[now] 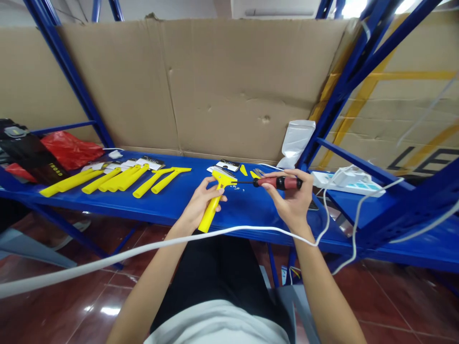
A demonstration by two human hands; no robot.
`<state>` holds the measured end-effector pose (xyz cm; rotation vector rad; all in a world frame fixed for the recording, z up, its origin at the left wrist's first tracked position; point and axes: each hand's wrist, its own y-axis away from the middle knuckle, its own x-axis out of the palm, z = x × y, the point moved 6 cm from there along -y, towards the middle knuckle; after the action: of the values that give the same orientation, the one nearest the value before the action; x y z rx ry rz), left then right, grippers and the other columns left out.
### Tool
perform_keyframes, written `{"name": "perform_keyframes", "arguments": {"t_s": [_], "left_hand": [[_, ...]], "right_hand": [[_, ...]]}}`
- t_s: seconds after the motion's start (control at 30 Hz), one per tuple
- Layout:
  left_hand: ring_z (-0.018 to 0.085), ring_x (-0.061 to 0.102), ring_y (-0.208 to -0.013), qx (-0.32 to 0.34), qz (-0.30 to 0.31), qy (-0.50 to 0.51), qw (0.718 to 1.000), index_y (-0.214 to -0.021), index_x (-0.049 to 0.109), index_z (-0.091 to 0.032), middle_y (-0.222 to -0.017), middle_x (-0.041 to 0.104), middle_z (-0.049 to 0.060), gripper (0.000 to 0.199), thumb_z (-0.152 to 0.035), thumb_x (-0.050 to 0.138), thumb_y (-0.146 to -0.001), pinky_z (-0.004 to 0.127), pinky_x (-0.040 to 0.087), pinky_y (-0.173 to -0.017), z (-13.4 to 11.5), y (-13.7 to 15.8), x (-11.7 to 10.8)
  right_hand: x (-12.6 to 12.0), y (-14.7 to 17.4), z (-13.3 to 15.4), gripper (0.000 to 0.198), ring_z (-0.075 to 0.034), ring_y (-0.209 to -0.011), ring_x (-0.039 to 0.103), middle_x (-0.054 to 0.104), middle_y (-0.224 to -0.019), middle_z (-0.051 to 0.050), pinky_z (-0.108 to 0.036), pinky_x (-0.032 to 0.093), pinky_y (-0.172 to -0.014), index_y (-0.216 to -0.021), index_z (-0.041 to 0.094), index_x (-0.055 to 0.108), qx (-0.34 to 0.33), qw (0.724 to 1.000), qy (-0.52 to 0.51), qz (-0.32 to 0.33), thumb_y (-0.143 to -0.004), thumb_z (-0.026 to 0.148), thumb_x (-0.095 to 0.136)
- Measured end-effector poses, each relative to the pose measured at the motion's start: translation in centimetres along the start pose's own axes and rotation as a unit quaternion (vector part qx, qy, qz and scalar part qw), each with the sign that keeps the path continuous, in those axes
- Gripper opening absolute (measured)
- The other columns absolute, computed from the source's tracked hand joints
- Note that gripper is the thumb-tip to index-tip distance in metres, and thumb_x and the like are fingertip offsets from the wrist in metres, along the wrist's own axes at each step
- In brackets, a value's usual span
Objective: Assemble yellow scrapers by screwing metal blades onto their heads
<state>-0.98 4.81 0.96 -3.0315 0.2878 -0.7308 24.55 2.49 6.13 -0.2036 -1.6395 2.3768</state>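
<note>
Our left hand [201, 199] was closed round the yellow scraper [212, 209], its handle slanting toward us. Right of the scraper, our right hand [297, 203] gripped the screwdriver [281, 183] crosswise, tip at the scraper's head.

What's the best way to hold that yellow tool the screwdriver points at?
Probably by the handle of the yellow tool, just below the wide head, from the left, as the left hand does. The handle slants down leftward, and the screwdriver in the right hand points in from the right.
</note>
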Motion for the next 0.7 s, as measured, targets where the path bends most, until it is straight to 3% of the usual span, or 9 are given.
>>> {"name": "perform_keyframes", "arguments": {"t_s": [0.07, 0.2, 0.27, 0.4, 0.47, 0.6, 0.7], "left_hand": [[0.015, 0.075, -0.076, -0.003, 0.005, -0.007, 1.0, -0.125, 0.056, -0.025, -0.109, 0.071, 0.003, 0.069, -0.024, 0.103, -0.074, 0.017, 0.049, -0.046, 0.0, 0.0, 0.1], [0.014, 0.076, -0.076, 0.005, 0.004, -0.009, 1.0, -0.125, 0.056, -0.025, -0.112, 0.071, 0.003, 0.069, -0.025, 0.103, -0.074, 0.016, 0.049, -0.047, 0.0, -0.1, 0.0], [0.015, 0.076, -0.077, 0.007, 0.004, -0.008, 1.0, -0.126, 0.056, -0.025, -0.112, 0.071, 0.003, 0.069, -0.025, 0.103, -0.075, 0.016, 0.05, -0.047, 0.0, -0.1, 0.0], [0.014, 0.075, -0.076, 0.001, 0.007, -0.008, 1.0, -0.125, 0.057, -0.024, -0.111, 0.072, 0.003, 0.066, -0.022, 0.101, -0.076, 0.016, 0.049, -0.047, 0.0, 0.1, 0.1], [0.015, 0.076, -0.076, 0.002, 0.01, -0.007, 1.0, -0.125, 0.057, -0.024, -0.11, 0.072, 0.003, 0.065, -0.021, 0.1, -0.077, 0.016, 0.049, -0.047, 0.0, 0.1, 0.2], [0.016, 0.077, -0.077, 0.008, 0.009, -0.004, 1.0, -0.126, 0.057, -0.024, -0.11, 0.072, 0.003, 0.064, -0.022, 0.1, -0.078, 0.017, 0.051, -0.046, 0.1, -0.2, 0.0], [0.017, 0.078, -0.077, 0.013, 0.003, 0.002, 1.0, -0.126, 0.057, -0.025, -0.11, 0.073, 0.004, 0.064, -0.021, 0.1, -0.078, 0.017, 0.051, -0.046, 0.1, -0.3, -0.2]], "right_hand": [[-0.1, -0.1, 0.0, 0.052, -0.029, -0.105, 0.085, 0.081, -0.114, -0.004, -0.061, 0.067, -0.11, -0.133, 0.032, 0.056, -0.002, 1.0, -0.006, -0.004, -0.097, 0.031, 0.093], [0.7, -0.2, -0.1, 0.048, -0.03, -0.126, 0.083, 0.073, -0.147, -0.01, -0.06, 0.068, -0.112, -0.14, 0.033, 0.052, 0.028, 0.994, -0.093, 0.054, -0.104, 0.03, 0.084], [0.6, -0.2, 0.0, 0.047, -0.029, -0.117, 0.085, 0.077, -0.14, -0.009, -0.055, 0.071, -0.106, -0.137, 0.032, 0.055, 0.029, 0.996, -0.074, 0.045, -0.102, 0.029, 0.086], [-0.3, -0.2, 0.2, 0.043, -0.024, -0.092, 0.084, 0.08, -0.107, 0.0, -0.047, 0.073, -0.093, -0.123, 0.03, 0.063, 0.003, 1.0, 0.02, -0.019, -0.094, 0.026, 0.095], [-0.2, -0.2, 0.1, 0.042, -0.025, -0.101, 0.085, 0.08, -0.113, -0.002, -0.05, 0.073, -0.096, -0.126, 0.031, 0.061, 0.016, 1.0, 0.001, -0.004, -0.097, 0.029, 0.091], [0.6, -0.1, -0.2, 0.049, -0.031, -0.128, 0.082, 0.074, -0.145, -0.01, -0.061, 0.069, -0.111, -0.14, 0.033, 0.053, 0.051, 0.994, -0.079, 0.056, -0.103, 0.035, 0.084], [0.4, 0.0, -0.1, 0.05, -0.03, -0.112, 0.086, 0.082, -0.125, -0.006, -0.061, 0.068, -0.111, -0.135, 0.032, 0.057, 0.031, 0.998, -0.036, 0.039, -0.099, 0.031, 0.09]]}}
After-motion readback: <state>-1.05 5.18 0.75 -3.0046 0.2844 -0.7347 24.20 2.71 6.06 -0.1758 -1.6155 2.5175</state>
